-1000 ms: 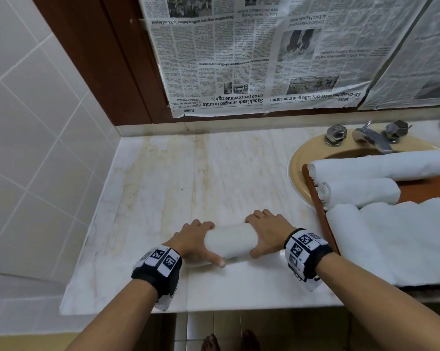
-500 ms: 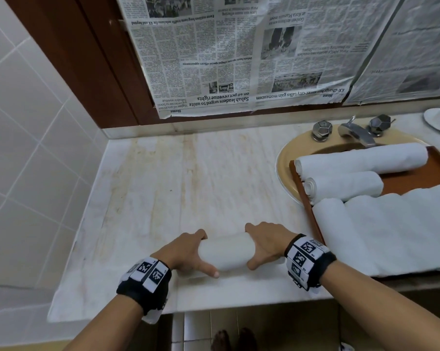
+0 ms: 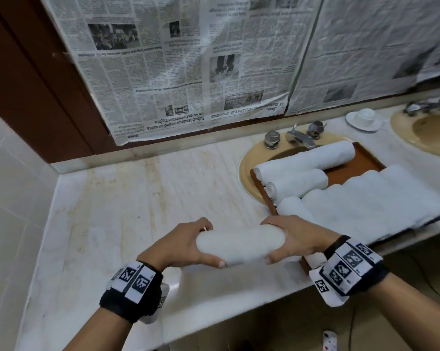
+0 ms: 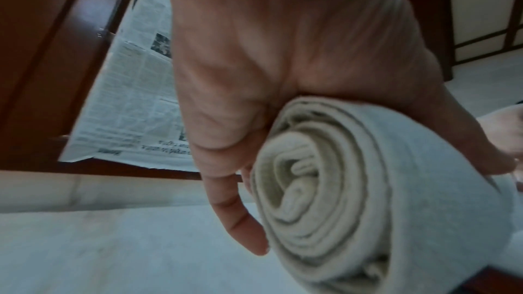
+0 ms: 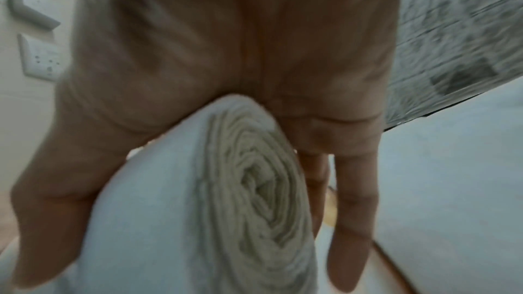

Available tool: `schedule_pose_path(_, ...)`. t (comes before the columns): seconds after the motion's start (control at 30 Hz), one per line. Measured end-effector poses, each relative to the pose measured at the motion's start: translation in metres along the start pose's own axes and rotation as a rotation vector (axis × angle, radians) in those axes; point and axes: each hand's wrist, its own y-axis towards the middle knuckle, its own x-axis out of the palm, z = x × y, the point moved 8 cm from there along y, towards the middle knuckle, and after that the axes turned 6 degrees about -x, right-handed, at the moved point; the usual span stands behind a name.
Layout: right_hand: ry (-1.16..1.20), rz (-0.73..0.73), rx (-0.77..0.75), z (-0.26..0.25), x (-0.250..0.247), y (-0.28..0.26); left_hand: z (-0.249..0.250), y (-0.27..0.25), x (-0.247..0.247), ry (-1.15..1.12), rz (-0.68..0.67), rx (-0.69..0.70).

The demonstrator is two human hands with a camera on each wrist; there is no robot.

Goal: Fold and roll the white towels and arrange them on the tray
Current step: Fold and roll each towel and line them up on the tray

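Note:
A tightly rolled white towel (image 3: pixel 240 244) is held above the marble counter (image 3: pixel 127 198), one hand at each end. My left hand (image 3: pixel 183 245) grips its left end, thumb underneath; the spiral end (image 4: pixel 334 205) fills the left wrist view. My right hand (image 3: pixel 293 238) grips the right end, whose spiral (image 5: pixel 254 191) shows in the right wrist view. The wooden tray (image 3: pixel 360 163) lies across the sink to the right. It carries three rolled towels (image 3: pixel 305 158) and a flat white towel (image 3: pixel 375 198).
Newspaper (image 3: pixel 188 67) covers the mirror behind the counter. A yellow sink (image 3: pixel 246 168) with a chrome tap (image 3: pixel 299 136) sits under the tray. A white cup and saucer (image 3: pixel 364 117) and a second sink (image 3: pixel 426 130) are at the far right. A tiled wall (image 3: pixel 14 193) bounds the left.
The rolled towel has left the counter and now hangs in both hands, carried a little rightward toward the tray. The head view has swung right, showing the second sink.

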Motion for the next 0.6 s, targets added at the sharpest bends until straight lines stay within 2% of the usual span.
schedule_pose_path(0.3,0.146,0.225,-0.015,0.055,-0.088,-0.055,0.097,0.061,-0.009,0.057,0.029,0.171)
schedule_pose_path(0.6,0.176,0.310,-0.045,0.173,-0.200,-0.086,0.222,0.161,0.017,0.062,0.083,0.220)
